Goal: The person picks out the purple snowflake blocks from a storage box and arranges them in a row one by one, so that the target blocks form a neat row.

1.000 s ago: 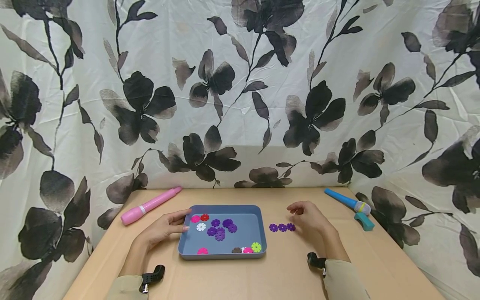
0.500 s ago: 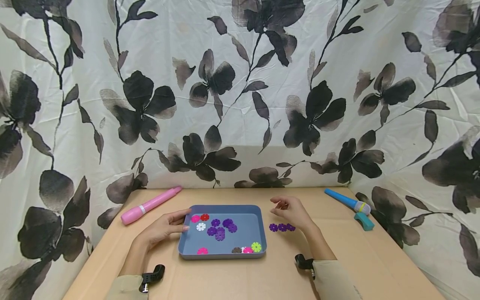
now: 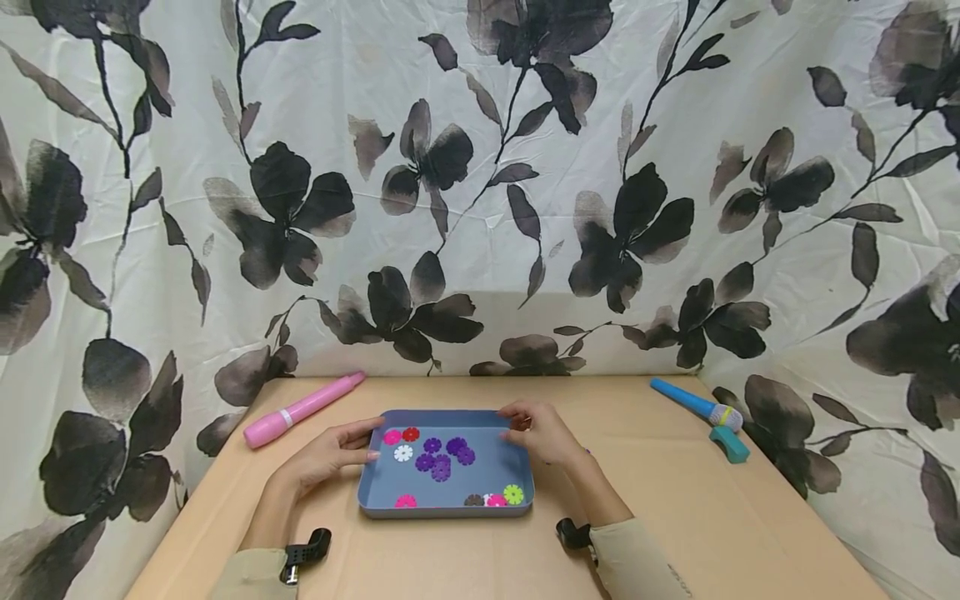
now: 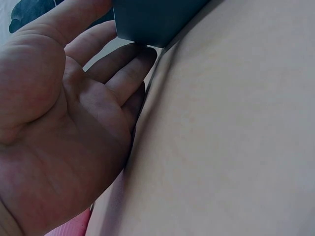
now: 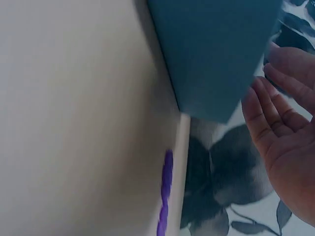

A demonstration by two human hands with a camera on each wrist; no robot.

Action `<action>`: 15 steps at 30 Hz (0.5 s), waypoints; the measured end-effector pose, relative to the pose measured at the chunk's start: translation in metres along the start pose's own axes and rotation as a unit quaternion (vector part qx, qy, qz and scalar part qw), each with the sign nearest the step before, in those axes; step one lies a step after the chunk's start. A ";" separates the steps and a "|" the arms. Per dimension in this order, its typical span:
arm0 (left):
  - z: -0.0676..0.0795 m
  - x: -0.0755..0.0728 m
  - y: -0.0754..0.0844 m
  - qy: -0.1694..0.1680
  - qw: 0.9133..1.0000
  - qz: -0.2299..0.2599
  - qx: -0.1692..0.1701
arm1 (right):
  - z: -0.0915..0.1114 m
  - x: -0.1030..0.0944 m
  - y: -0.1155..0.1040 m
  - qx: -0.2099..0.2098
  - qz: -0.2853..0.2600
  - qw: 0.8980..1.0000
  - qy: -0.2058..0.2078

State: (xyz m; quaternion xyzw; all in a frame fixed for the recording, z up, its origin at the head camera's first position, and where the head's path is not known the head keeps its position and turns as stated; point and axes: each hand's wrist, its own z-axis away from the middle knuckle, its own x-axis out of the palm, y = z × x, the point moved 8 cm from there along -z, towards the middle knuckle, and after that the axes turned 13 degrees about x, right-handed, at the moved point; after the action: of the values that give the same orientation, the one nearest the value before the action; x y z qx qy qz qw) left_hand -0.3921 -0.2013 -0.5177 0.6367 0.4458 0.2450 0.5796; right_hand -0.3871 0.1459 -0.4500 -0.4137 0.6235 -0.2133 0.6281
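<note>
A shallow blue-grey tray [image 3: 480,479] lies on the table with several small flower-shaped plastic discs in it. Purple discs [image 3: 440,468] cluster at its middle; pink, red and white ones are at the left, and brown, pink and lime green [image 3: 513,494] at the front right. My left hand [image 3: 321,458] grips the tray's left side, thumb over the rim and fingers outside. At the back right corner, my right hand [image 3: 543,433] has its fingers over the rim, slightly bent, with nothing seen in them. A joined purple strip [image 5: 166,191] lies on the table, mostly hidden behind that hand in the head view.
On the far left of the table lies a pink tube-shaped toy [image 3: 300,410]. A blue toy microphone [image 3: 693,400] is at the far right, with a teal block-like piece [image 3: 729,444] against it. Behind the table hangs a floral curtain [image 3: 480,208].
My right hand has moved left from above the purple strip to the tray's right rim. The left hand stays at the tray, and the discs have not moved.
</note>
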 end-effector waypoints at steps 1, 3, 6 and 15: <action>0.000 0.000 0.000 -0.001 1.000 0.002 0.001 | -0.002 0.004 -0.001 0.000 0.000 1.000 -0.004; 0.000 0.002 -0.001 -0.005 1.000 0.004 0.004 | -0.005 0.012 -0.003 -0.002 0.005 1.000 -0.014; 0.001 0.002 -0.001 -0.003 1.000 0.004 0.006 | -0.009 0.025 -0.006 -0.007 0.012 0.999 -0.032; 0.000 0.001 0.000 -0.002 1.000 0.004 0.010 | -0.015 0.058 -0.015 0.013 0.030 0.997 -0.069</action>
State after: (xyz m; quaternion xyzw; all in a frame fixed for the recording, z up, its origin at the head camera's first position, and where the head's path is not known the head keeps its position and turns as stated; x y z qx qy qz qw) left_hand -0.3918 -0.2001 -0.5175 0.6448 0.4444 0.2410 0.5732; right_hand -0.3905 0.0877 -0.4715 -0.4007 0.5880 -0.1734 0.6809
